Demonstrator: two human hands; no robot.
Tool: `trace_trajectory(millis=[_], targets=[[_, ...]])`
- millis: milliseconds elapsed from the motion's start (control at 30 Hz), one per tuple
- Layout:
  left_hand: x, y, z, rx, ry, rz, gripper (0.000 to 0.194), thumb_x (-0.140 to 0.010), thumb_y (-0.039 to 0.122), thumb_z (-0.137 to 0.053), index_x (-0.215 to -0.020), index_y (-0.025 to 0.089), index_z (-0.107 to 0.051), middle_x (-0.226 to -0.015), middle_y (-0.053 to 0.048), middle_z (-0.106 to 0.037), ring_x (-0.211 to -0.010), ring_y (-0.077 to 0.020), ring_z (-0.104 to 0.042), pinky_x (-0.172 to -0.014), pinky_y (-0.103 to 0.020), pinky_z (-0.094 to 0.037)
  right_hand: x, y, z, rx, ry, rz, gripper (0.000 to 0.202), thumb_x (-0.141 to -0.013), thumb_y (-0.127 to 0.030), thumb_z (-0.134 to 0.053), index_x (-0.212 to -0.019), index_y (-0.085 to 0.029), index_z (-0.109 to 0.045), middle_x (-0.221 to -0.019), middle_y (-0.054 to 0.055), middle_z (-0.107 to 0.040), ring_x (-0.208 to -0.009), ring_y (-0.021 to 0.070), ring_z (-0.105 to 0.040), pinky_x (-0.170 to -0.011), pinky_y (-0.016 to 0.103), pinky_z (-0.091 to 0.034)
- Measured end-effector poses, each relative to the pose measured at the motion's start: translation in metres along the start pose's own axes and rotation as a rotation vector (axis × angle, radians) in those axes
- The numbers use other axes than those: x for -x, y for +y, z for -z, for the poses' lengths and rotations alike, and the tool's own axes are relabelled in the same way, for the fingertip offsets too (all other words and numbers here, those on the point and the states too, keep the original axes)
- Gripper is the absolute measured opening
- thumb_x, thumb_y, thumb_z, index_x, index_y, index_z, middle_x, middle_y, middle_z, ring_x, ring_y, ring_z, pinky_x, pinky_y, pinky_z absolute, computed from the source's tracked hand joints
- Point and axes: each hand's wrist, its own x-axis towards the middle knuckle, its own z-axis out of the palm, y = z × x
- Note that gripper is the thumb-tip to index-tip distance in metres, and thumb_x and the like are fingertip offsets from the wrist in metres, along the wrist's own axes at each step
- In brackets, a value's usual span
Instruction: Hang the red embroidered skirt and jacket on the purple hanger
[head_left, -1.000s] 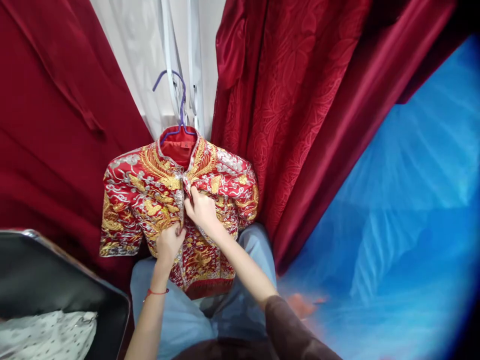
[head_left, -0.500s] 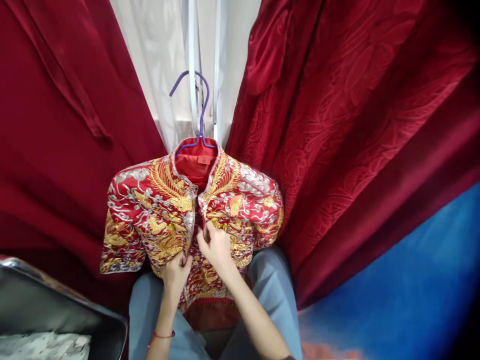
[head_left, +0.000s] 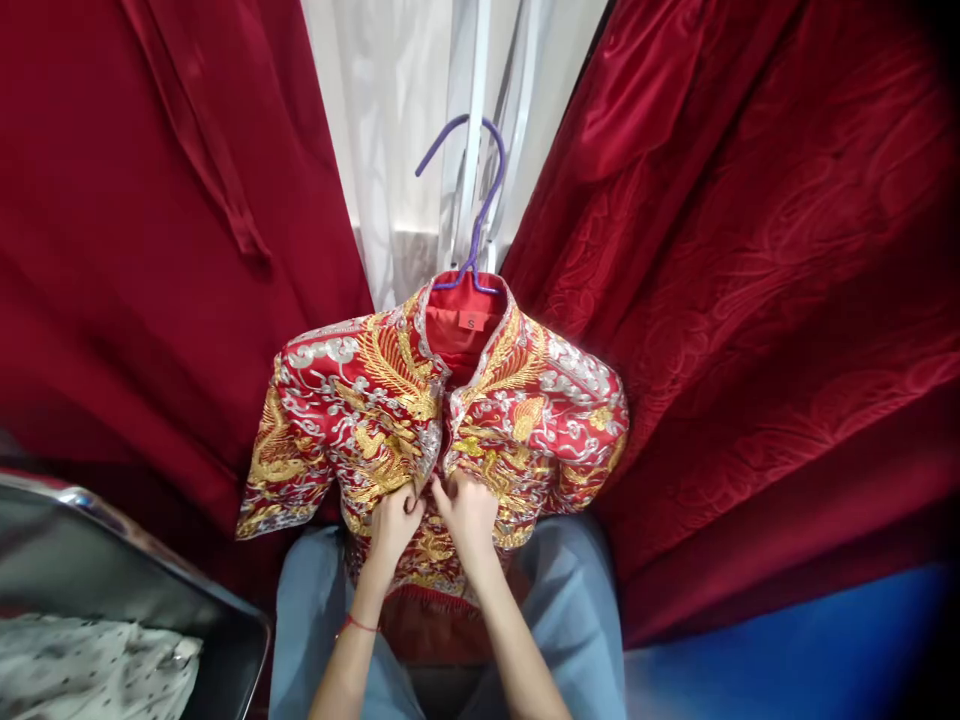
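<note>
A red jacket (head_left: 375, 400) with gold and silver embroidery hangs upright on a purple hanger (head_left: 495, 180), its lower part between my knees. My left hand (head_left: 396, 525) is closed on the jacket's left front edge, below the chest. On the other front edge, slightly higher, my right hand (head_left: 469, 515) pinches the cloth. The collar stands open at the top, and a small red size label (head_left: 472, 321) shows inside it. Between my hands the two front edges are close together. My fingertips are partly hidden in the folds.
Dark red curtains or draped cloth (head_left: 720, 330) hang on both sides, with white fabric (head_left: 390, 130) behind the hanger. At the lower left stands a black chair with a metal rim (head_left: 142, 530), holding a pale spotted cloth (head_left: 90, 670). Blue floor (head_left: 787, 630) shows at the lower right.
The view has shifted, so the jacket and hanger appear farther right. My right hand has moved down along the front edge, nearer the height of my left hand. Both still hold the jacket.
</note>
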Motion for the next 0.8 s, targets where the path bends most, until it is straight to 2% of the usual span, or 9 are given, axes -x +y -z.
trace_trajectory(millis=[67, 133, 200, 267, 333, 400, 500, 667, 800], targets=[[0.007, -0.021, -0.001, 0.183, -0.137, -0.084, 0.017, -0.086, 0.027, -0.059, -0.072, 0.019, -0.059, -0.067, 0.001, -0.061, -0.062, -0.0142, -0.055, -0.065, -0.025, -0.035, -0.003, 0.006, -0.011, 0.092, -0.143, -0.092, 0.036, -0.095, -0.046, -0.055, -0.086, -0.016, -0.071, -0.085, 0.016, -0.074, -0.077, 0.0246, -0.071, -0.064, 0.03, -0.037], [0.02, -0.044, -0.008, 0.41, -0.274, 0.003, 0.019, -0.084, 0.031, -0.067, -0.07, 0.019, -0.061, -0.069, 0.0, -0.064, -0.068, -0.0161, -0.059, -0.071, -0.026, -0.041, -0.001, 0.016, -0.024, 0.091, -0.291, -0.139, 0.032, -0.091, -0.044, -0.061, -0.086, -0.015, -0.072, -0.093, 0.021, -0.074, -0.087, 0.0304, -0.072, -0.07, 0.034, -0.043], [0.035, -0.067, -0.019, 0.707, -0.284, 0.363, 0.018, -0.077, 0.029, -0.076, -0.069, 0.018, -0.064, -0.071, -0.003, -0.067, -0.075, -0.0202, -0.065, -0.081, -0.031, -0.046, 0.007, 0.034, -0.042, -0.035, -0.41, -0.179, 0.029, -0.083, -0.045, -0.07, -0.081, -0.016, -0.071, -0.092, 0.02, -0.075, -0.092, 0.0334, -0.072, -0.076, 0.038, -0.046], [0.048, -0.083, -0.03, 0.989, -0.18, 0.733, 0.012, -0.076, 0.025, -0.078, -0.077, 0.017, -0.068, -0.082, -0.007, -0.072, -0.087, -0.0235, -0.07, -0.092, -0.037, -0.049, 0.022, 0.057, -0.063, -0.318, -0.483, -0.261, 0.028, -0.072, -0.044, -0.08, -0.075, -0.018, -0.069, -0.085, 0.015, -0.075, -0.09, 0.0324, -0.072, -0.078, 0.038, -0.048], [0.054, -0.089, -0.039, 1.201, -0.045, 0.91, 0.007, -0.081, 0.022, -0.073, -0.086, 0.018, -0.069, -0.099, -0.011, -0.074, -0.104, -0.0236, -0.07, -0.101, -0.038, -0.048, 0.037, 0.077, -0.085, -0.783, -0.517, -0.434, 0.034, -0.059, -0.039, -0.088, -0.077, -0.02, -0.067, -0.077, 0.009, -0.073, -0.082, 0.0282, -0.072, -0.073, 0.035, -0.05], [0.054, -0.088, -0.044, 1.328, 0.06, 0.941, 0.004, -0.086, 0.02, -0.066, -0.088, 0.019, -0.069, -0.111, -0.012, -0.073, -0.116, -0.0207, -0.067, -0.106, -0.034, -0.047, 0.046, 0.091, -0.106, -1.203, -0.53, -0.611, 0.044, -0.052, -0.041, -0.091, -0.084, -0.022, -0.065, -0.079, 0.005, -0.074, -0.078, 0.0246, -0.072, -0.07, 0.033, -0.052], [0.05, -0.084, -0.047, 1.432, 0.154, 0.956, 0.008, -0.085, 0.015, -0.067, -0.09, 0.02, -0.069, -0.118, -0.008, -0.072, -0.12, -0.018, -0.065, -0.105, -0.029, -0.048, 0.047, 0.099, -0.13, -1.508, -0.462, -0.722, 0.048, -0.053, -0.048, -0.088, -0.087, -0.024, -0.065, -0.092, 0.006, -0.076, -0.088, 0.0232, -0.073, -0.071, 0.031, -0.055], [0.059, -0.083, -0.052, 1.398, 0.052, 0.926, 0.018, -0.072, 0.01, -0.078, -0.087, 0.018, -0.071, -0.106, -0.009, -0.076, -0.112, -0.0211, -0.068, -0.1, -0.031, -0.05, 0.044, 0.116, -0.148, -1.624, -0.194, -0.755, 0.039, -0.057, -0.05, -0.084, -0.079, -0.025, -0.064, -0.083, 0.001, -0.074, -0.082, 0.017, -0.071, -0.063, 0.025, -0.053], [0.066, -0.08, -0.06, 1.359, -0.048, 0.825, 0.03, -0.064, 0.016, -0.086, -0.092, 0.014, -0.074, -0.105, -0.012, -0.076, -0.105, -0.0239, -0.07, -0.103, -0.037, -0.049, 0.057, 0.12, -0.153, -1.56, -0.138, -0.699, 0.037, -0.054, -0.043, -0.088, -0.075, -0.021, -0.066, -0.072, -0.001, -0.072, -0.069, 0.0146, -0.065, -0.064, 0.026, -0.05]])
